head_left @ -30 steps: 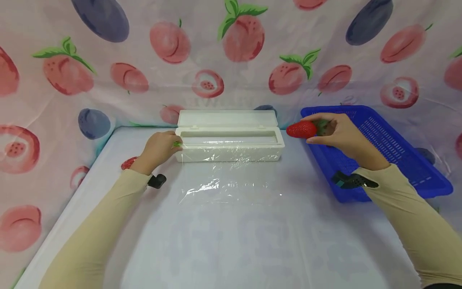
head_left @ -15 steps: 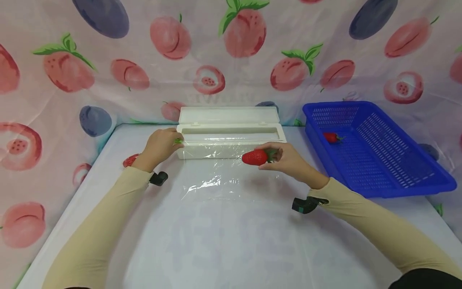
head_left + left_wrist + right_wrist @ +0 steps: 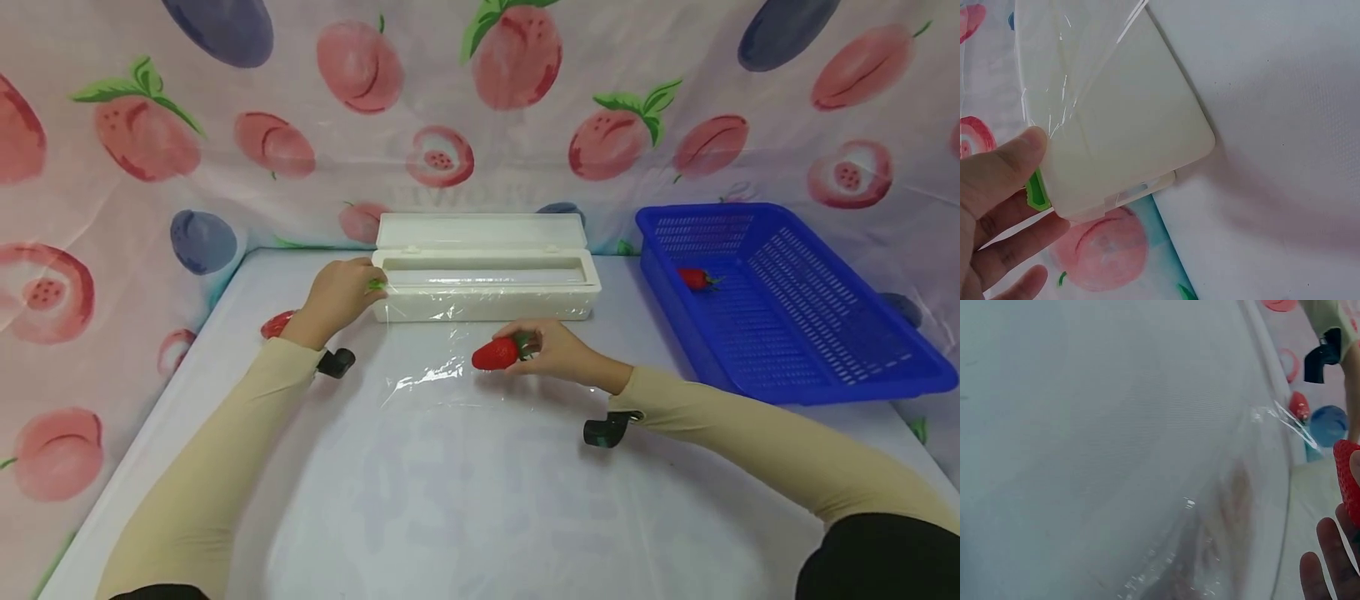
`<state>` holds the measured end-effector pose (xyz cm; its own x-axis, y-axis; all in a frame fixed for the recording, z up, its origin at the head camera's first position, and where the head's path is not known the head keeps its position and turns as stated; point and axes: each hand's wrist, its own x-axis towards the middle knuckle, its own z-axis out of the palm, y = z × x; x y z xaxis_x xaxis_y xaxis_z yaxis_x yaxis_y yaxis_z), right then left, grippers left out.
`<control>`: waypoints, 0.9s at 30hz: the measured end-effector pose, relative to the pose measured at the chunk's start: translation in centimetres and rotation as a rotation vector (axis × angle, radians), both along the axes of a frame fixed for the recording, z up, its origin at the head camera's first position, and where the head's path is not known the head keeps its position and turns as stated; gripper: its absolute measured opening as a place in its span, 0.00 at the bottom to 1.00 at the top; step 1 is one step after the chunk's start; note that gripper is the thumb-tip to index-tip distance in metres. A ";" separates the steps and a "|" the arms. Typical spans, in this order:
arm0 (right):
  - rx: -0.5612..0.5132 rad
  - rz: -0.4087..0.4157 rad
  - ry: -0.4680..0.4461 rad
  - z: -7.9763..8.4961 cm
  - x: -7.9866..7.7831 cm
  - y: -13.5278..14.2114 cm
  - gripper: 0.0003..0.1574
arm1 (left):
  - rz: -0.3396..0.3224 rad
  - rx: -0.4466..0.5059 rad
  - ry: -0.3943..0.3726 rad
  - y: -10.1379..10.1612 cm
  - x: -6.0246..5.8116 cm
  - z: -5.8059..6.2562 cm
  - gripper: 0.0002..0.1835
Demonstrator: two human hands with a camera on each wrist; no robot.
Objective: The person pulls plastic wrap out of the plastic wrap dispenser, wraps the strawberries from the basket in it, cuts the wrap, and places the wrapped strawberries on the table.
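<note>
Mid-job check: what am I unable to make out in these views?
- Left strawberry, head view: its right end is hidden behind the left hand.
- Held strawberry, right wrist view: cut off by the right edge, partly covered by the right hand.
- Green piece, left wrist view: partly covered by the left hand.
- Clear film, head view: near edge too faint to trace fully.

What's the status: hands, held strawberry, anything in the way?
Left hand pinches green slider at white box's left end. Right hand holds strawberry over clear film; contact unclear. No obstruction visible there.
</note>
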<state>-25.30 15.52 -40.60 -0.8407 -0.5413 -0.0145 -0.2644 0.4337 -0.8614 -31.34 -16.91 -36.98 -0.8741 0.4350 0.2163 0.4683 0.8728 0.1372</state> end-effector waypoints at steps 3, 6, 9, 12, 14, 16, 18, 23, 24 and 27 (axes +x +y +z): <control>0.004 0.013 -0.007 -0.5 -0.2 -0.4 0.30 | -0.004 -0.004 0.008 0.0 -0.1 0.1 0.11; 0.017 0.002 -0.015 -0.9 -0.4 -0.8 0.30 | -0.013 -0.010 0.011 0.0 -0.1 0.1 0.11; 0.045 -0.013 -0.025 -1.2 -0.4 -1.1 0.30 | -0.029 -0.016 0.030 -0.1 0.1 0.1 0.13; 0.090 -0.020 -0.033 -1.4 -0.4 -1.4 0.30 | -0.040 -0.005 0.047 -0.1 0.4 0.2 0.17; 0.119 -0.017 -0.034 -1.7 -0.4 -1.4 0.30 | -0.053 0.019 0.078 0.2 0.7 0.2 0.19; 0.146 -0.012 -0.030 -2.0 -0.4 -1.4 0.30 | -0.078 0.040 0.117 0.9 1.2 0.3 0.19; 0.169 -0.007 -0.023 -2.3 -0.4 -1.4 0.30 | -0.117 0.057 0.187 1.9 2.0 0.6 0.19; 0.189 -0.001 -0.018 -2.5 -0.2 -1.6 0.29 | -0.207 0.049 0.295 5.2 4.5 0.9 0.15; 0.189 0.003 -0.018 -2.5 -0.2 -1.6 0.29 | -0.228 0.039 0.297 5.8 4.9 0.8 0.14; 0.202 0.012 -0.021 -2.3 0.0 -1.7 0.29 | -0.298 -0.010 0.275 7.4 6.3 0.0 0.12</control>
<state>-25.27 13.82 -42.93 -0.8326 -0.5354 -0.1415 -0.2533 0.5954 -0.7624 -25.04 -9.52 -36.94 -0.6197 0.6638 0.4188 0.7190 0.6941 -0.0363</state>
